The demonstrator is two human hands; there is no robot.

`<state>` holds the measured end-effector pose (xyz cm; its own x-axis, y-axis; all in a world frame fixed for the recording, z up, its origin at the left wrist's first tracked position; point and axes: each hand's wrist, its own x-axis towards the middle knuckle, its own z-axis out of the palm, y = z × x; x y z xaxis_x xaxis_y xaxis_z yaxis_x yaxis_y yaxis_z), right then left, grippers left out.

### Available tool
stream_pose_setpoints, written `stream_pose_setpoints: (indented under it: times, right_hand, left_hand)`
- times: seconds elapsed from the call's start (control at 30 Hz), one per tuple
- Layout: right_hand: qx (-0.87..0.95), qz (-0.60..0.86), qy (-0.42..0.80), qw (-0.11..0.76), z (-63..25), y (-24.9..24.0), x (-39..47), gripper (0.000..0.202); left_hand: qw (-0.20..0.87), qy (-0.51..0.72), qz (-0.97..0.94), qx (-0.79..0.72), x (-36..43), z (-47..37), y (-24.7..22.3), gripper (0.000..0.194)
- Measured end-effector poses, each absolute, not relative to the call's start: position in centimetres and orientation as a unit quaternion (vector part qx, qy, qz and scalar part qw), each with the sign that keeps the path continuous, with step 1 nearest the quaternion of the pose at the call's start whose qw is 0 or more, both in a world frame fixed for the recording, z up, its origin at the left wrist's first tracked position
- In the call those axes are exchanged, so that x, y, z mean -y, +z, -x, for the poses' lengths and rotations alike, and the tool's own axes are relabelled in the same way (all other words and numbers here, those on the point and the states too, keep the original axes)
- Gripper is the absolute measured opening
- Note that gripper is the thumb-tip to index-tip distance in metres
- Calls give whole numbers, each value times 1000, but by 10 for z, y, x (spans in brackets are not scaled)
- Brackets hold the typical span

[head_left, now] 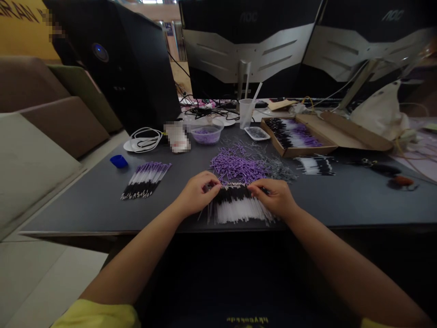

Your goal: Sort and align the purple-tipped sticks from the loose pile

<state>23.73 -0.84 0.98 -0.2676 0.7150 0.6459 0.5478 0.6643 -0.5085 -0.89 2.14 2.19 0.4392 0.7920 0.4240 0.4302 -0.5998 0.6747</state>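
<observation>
My left hand (201, 191) is closed in a pinch at the left end of a row of thin black-and-white sticks (239, 209) near the table's front edge. At the row's right end my right hand (273, 196) pinches too. What lies between the fingertips of either hand is too small to make out. The sticks' pale tips point away from me and their clear-white ends toward me. Just beyond the hands lies a heap of small purple pieces (235, 164), with grey pieces (278, 168) mixed in on its right side.
Finished-looking purple, white and black sticks (146, 180) lie at left by a blue cap (119, 161). Behind are a plastic tub (206, 133), a cup (246, 114), a small white tray (257, 133) and a cardboard box (293, 152) of sticks. More sticks (316, 165) lie right.
</observation>
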Motion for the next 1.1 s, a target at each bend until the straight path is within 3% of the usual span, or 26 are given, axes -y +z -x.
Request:
stream_pose_setpoints:
  times: [0.13, 0.2, 0.43, 0.6, 0.73, 0.8, 0.9, 0.97, 1.1]
  right_hand:
    - [769, 412, 121, 474, -239, 11, 8, 22]
    - [773, 410, 134, 466, -238, 12, 8, 22]
    - [809, 380, 169, 416, -237, 11, 10, 20]
    - [789, 398, 138, 447, -239, 11, 10, 22]
    - [783, 408, 109, 457, -239, 9, 10, 23]
    - [786, 408, 100, 454, -238, 8, 10, 23]
    - [793, 406, 94, 444, -237, 7, 9, 23]
    - [793, 409, 84, 444, -237, 6, 9, 23]
    - [779, 421, 54, 461, -236, 6, 10, 25]
  left_hand:
    - [474, 428, -675, -370, -22, 8, 25, 15]
    - [532, 461, -612, -362, -23, 9, 27, 19]
    - [517, 559, -554, -335, -24, 8, 26, 28]
    - [401, 656, -530, -358, -30, 11, 24, 17]
    - [307, 650, -578, -386, -35, 22, 30, 15]
    - [186, 619, -635, -424, -39, 34, 40, 15]
    - [-104, 542, -686, -474, -52, 64, 58, 20]
    - [-135, 520, -684, -492, -67, 89, 69, 24]
    - [-133, 315, -676, -653, -100, 137, 72, 32]
